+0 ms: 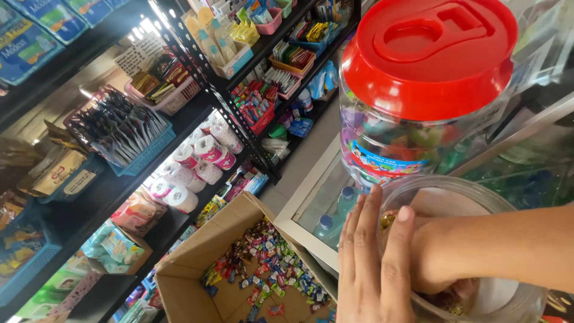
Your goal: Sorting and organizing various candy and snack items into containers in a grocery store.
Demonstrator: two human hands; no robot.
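Note:
My left hand (371, 263) presses flat against the outside of a clear, lidless plastic jar (460, 186) on the glass counter, steadying it. From the right, my forearm goes over the rim and my right hand (433, 257) is down inside the jar. Its fingers are hidden by the jar wall and wrist, among small wrapped sweets at the bottom. Just behind stands a second clear jar with a red lid (424, 54), full of colourful sweets.
An open cardboard box (179, 281) with several wrapped sweets (269, 263) sits on the floor to the left. The glass-topped counter (299, 197) holds bottles underneath. Black shelves (209, 90) carry baskets, packets and toilet rolls (197, 161).

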